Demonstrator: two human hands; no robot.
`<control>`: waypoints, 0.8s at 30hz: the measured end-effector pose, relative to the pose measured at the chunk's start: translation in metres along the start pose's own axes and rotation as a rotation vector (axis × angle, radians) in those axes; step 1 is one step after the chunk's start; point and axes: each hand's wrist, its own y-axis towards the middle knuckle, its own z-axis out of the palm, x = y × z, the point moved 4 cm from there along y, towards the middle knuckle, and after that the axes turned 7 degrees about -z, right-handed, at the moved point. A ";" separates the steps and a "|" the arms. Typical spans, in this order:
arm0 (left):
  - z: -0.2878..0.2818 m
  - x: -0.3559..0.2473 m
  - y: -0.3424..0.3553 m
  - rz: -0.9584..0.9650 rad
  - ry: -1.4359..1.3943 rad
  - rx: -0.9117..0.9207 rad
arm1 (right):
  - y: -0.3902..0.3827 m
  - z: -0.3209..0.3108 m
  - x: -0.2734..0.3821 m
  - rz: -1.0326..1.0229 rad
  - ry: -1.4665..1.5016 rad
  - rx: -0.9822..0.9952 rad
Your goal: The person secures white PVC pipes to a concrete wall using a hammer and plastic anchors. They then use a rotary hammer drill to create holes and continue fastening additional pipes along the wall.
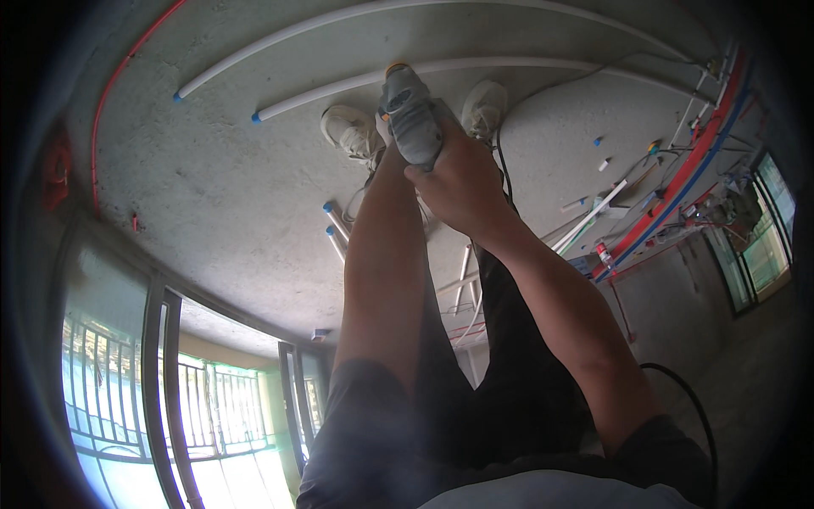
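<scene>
A grey, dusty power drill (410,119) with small orange parts is held out in front of my legs, between my shoes and above the concrete floor. My right hand (459,182) wraps round its near right side, the thumb lying along the body. On the other side, my left hand (382,127) grips the drill, but the tool's body hides most of its fingers. From near the grip a black cable (504,161) hangs down. The drill's working end is out of sight.
Two long white pipes (339,83) with blue end caps lie beyond my shoes (348,129). Shorter capped pipes (336,229) lie nearer. At right are red and blue pipes (678,199), cables and scattered offcuts. A red pipe (96,127) curves along the left, near railed windows (216,399).
</scene>
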 end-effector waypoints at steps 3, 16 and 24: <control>0.001 -0.001 0.002 -0.015 0.011 0.003 | 0.005 -0.001 -0.001 0.024 0.025 0.041; 0.001 -0.008 0.024 0.123 0.012 -0.003 | 0.010 -0.004 -0.002 0.055 0.039 0.000; -0.003 -0.025 0.032 0.174 -0.023 0.007 | 0.017 -0.004 -0.003 0.088 0.064 0.076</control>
